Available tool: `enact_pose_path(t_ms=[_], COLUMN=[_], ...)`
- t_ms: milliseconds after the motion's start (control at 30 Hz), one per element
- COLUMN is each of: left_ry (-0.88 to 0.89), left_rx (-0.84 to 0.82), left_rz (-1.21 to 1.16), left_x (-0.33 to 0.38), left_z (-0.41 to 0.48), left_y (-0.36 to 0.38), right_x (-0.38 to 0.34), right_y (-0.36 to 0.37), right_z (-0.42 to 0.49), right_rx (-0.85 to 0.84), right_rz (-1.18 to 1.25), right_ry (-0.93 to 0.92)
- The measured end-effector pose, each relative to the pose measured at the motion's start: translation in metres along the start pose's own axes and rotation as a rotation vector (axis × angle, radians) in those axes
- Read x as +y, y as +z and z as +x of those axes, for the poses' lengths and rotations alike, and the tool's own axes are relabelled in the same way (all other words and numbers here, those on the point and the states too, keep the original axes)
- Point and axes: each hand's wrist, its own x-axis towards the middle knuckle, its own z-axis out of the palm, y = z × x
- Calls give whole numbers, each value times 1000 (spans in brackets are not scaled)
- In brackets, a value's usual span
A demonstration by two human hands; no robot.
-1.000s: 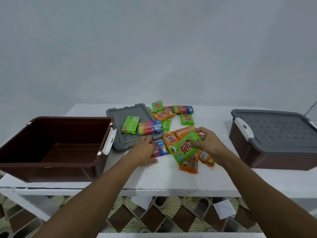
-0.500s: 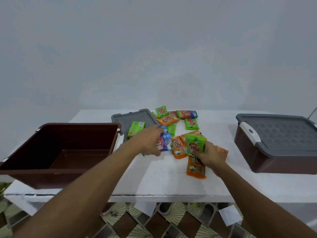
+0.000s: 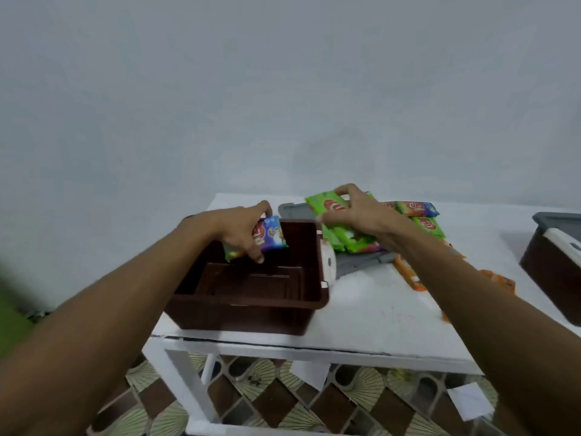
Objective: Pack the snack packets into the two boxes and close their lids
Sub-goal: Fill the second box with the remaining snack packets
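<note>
Your left fingers [image 3: 263, 207] pinch the blue packet [image 3: 273, 236] by one end, thumb underneath. Your left hand [image 3: 239, 229] holds it over the open brown box [image 3: 251, 305], where no packet shows on the floor yet. Your right fingers [image 3: 347, 188] curl over the top edge of a green packet [image 3: 327, 205], and your right hand [image 3: 358, 215] carries it above the grey lid [image 3: 361, 262], just beside the box's far corner.

These packets look light, soft and crinkly, with slick film. I'd take them by a sealed end or flat across the width, and go easy on the middle, since the contents probably crush. A short drop into the box should do them no harm.

The loose packets [image 3: 429, 227] lie behind your right wrist, on the lid and the white table [image 3: 377, 319]. The closed box [image 3: 553, 272] sits well apart at the right.

Half a second ago both hands were low in the pile. Now the left has swung across over the box, and the right has lifted clear and follows it.
</note>
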Motion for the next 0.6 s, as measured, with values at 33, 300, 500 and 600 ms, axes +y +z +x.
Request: enact_pose_path(t_ms=[33,300,500,600], left_ry=[-18,107,215,243], left_rx=[-36,-143,-24,-23], left_rz=[30,305,540,499], left_x=[-13,-77,-89,-90], left_z=[-3,-3,7,10], left_y=[5,37,53,55], right_x=[-13,-28,-2,-2], right_y=[12,115,136,138], right_z=[4,35,31,30], right_rx=[-61,-429,-293,-318], right_rz=[-125,-919,-1238,-1283], right_ry=[-19,-169,-307,-303])
